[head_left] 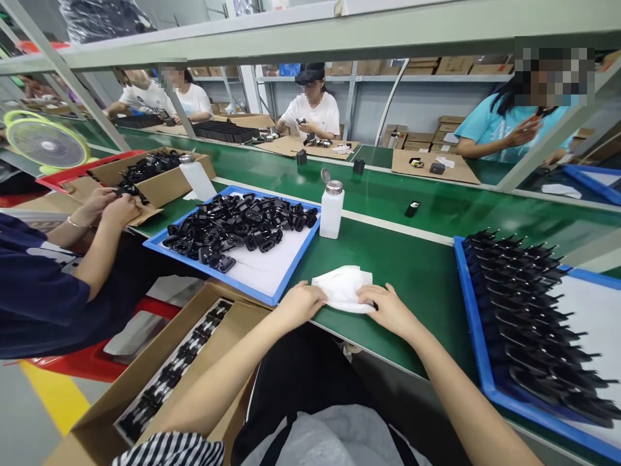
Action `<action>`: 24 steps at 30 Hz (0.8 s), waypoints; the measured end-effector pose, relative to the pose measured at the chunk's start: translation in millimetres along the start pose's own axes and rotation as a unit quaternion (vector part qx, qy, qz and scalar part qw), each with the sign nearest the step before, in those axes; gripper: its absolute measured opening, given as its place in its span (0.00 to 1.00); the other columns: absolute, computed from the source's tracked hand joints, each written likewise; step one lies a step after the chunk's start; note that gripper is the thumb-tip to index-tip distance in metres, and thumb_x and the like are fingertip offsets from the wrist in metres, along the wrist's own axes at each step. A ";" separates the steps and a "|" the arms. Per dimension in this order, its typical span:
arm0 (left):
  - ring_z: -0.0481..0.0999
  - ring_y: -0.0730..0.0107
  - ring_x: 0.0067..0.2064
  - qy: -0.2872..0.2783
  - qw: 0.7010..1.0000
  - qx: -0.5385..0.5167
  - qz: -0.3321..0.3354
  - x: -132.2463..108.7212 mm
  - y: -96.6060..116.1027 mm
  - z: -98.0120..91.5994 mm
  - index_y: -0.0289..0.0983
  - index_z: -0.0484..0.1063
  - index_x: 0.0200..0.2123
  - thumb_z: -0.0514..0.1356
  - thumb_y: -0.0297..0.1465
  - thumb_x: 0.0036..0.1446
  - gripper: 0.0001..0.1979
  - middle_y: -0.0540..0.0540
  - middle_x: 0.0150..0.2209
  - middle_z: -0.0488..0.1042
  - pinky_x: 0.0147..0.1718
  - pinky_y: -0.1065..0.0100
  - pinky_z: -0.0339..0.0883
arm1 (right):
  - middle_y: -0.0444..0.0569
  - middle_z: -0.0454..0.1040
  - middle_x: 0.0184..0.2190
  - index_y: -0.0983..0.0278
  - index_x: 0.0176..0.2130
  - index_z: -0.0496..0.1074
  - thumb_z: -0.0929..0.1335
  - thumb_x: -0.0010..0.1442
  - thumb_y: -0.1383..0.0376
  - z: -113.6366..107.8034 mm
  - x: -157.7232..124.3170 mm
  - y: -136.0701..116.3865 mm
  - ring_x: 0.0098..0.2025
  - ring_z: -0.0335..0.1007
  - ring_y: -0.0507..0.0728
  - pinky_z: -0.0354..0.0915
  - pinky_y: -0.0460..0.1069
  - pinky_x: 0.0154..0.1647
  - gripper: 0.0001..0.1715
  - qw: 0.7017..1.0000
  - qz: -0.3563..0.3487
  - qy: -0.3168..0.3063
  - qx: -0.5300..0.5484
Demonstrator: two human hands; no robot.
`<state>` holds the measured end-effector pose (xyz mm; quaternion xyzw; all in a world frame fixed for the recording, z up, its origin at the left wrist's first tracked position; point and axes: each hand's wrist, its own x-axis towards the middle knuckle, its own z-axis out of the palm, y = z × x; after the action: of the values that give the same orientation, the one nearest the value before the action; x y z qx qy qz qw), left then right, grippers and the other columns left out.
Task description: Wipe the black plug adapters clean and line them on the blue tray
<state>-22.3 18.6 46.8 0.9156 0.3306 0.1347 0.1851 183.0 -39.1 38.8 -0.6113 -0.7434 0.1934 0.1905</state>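
A folded white cloth lies at the near edge of the green bench, between my two hands. My left hand pinches its left edge, thumb on top. My right hand has its fingers closed on the right side of the same cloth. A small dark bit shows under the right fingers; I cannot tell what it is. Beyond the cloth stands a white pump bottle with its metal lid flipped up. To the left, a blue-rimmed tray carries a heap of glossy black plastic parts.
At right, a blue tray holds rows of black parts with prongs. A carton of parts sits below, left of my legs. A co-worker's hands work at left beside an open box. Small black pieces rest on the belt.
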 end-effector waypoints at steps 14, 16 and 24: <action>0.62 0.60 0.48 0.086 0.984 0.067 -0.143 44.7 0.5 6.4 0.31 0.61 0.46 0.46 0.30 0.53 0.18 0.39 0.48 0.64 0.45 0.62 0.57 | 0.57 0.63 0.43 0.64 0.37 0.63 0.62 0.47 0.61 -18.0 45.4 6.8 0.45 0.57 0.66 0.55 0.62 0.39 0.15 0.976 0.204 0.068 -0.039; 0.54 0.62 0.54 0.076 0.990 0.074 -0.093 50.8 6.6 12.0 0.31 0.54 0.51 0.45 0.32 0.54 0.21 0.40 0.53 0.56 0.50 0.61 0.50 | 0.57 0.58 0.48 0.64 0.43 0.59 0.62 0.47 0.61 -29.6 58.2 12.9 0.48 0.54 0.65 0.55 0.60 0.41 0.22 0.964 0.223 0.139 -0.028; 0.38 0.55 0.58 -0.107 0.992 0.062 0.025 57.4 14.6 43.8 0.37 0.46 0.55 0.41 0.52 0.47 0.35 0.43 0.58 0.43 0.51 0.45 0.34 | 0.60 0.51 0.51 0.69 0.47 0.54 0.61 0.50 0.66 -109.4 122.1 79.0 0.50 0.51 0.61 0.54 0.54 0.46 0.23 0.851 0.416 0.321 -0.023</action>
<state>44.7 34.8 20.9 0.9424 0.2937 0.0193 0.1587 283.8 100.9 96.6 -0.8956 -0.3215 0.0308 0.3059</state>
